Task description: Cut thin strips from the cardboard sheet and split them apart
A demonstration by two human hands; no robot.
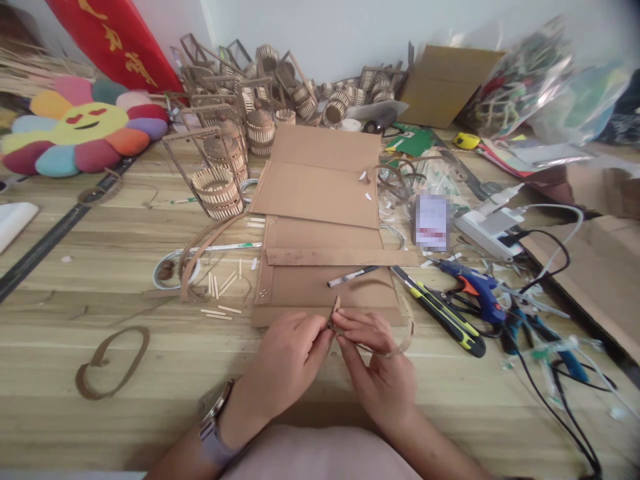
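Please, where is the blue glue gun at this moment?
In the head view, the glue gun lies to the right of the right hand, between the cutter and the white power strip.

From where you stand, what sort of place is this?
Probably a small craft workshop: a glue gun and a cutter lie on the wooden table, with many small slatted baskets crowded toward the back.

Both arms angle inward, the left forearm (183,443) and right forearm (437,443) converging ahead of the torso. The left grip (285,357) is back-up, fingers curled, thumb pinching; the right grip (383,367) pinches thumb against fingers, fingertips just beside the left's.
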